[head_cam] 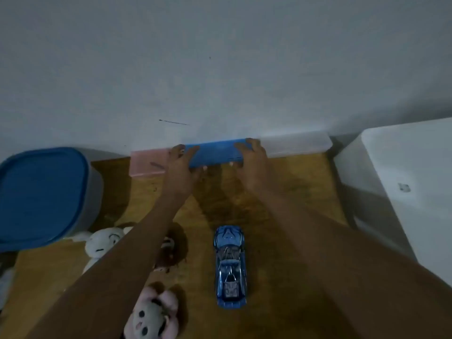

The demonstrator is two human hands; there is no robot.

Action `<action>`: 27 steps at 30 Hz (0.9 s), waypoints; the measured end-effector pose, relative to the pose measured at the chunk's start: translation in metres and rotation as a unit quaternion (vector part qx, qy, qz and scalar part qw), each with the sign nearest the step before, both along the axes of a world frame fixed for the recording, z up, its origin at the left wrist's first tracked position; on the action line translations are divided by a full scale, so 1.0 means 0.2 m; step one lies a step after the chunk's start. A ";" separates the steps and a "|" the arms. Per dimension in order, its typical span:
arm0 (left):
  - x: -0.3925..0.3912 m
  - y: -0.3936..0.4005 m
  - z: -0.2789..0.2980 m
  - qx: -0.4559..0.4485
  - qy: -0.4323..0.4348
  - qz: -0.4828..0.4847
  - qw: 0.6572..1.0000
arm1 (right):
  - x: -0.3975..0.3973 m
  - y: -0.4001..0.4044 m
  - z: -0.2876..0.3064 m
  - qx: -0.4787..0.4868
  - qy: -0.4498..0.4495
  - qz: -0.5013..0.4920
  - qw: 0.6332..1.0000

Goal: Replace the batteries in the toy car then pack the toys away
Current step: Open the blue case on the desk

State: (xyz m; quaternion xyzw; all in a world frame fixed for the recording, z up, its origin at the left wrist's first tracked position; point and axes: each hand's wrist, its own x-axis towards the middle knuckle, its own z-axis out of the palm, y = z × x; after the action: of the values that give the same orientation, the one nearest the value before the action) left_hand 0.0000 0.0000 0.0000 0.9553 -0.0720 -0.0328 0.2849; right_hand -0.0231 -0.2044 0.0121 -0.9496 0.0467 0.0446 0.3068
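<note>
A blue toy car (230,266) lies on the wooden floor (281,204) between my forearms, nose pointing toward the wall. A flat blue box (215,152) stands against the wall ahead. My left hand (179,165) grips its left end and my right hand (253,162) grips its right end, thumbs on top and fingertips underneath. A white plush toy (102,243) lies at the left, partly hidden by my left forearm. A pink and grey plush toy (152,314) lies near the bottom edge.
A pink box (146,163) and a translucent white box (298,145) flank the blue one along the wall. A grey bin with a blue lid (41,194) stands at the left. A white cabinet (403,182) fills the right side.
</note>
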 end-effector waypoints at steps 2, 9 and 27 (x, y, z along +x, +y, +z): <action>0.04 -0.01 -0.03 -0.027 -0.012 0.023 0.999 | 0.04 0.00 -0.03 0.014 -0.014 -0.016 1.000; 0.02 0.01 -0.07 -0.053 -0.032 0.041 0.997 | 0.10 -0.04 -0.03 0.001 -0.075 -0.041 0.996; 0.01 0.02 -0.08 -0.120 0.009 0.056 0.991 | 0.14 0.02 -0.12 -0.077 -0.117 0.093 0.986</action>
State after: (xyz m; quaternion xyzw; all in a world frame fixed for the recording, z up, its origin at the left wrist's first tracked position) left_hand 0.0027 0.0043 -0.0152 0.9165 -0.0188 -0.0168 0.3993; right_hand 0.0054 -0.2006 -0.0111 -0.9693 -0.0749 -0.0425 0.2302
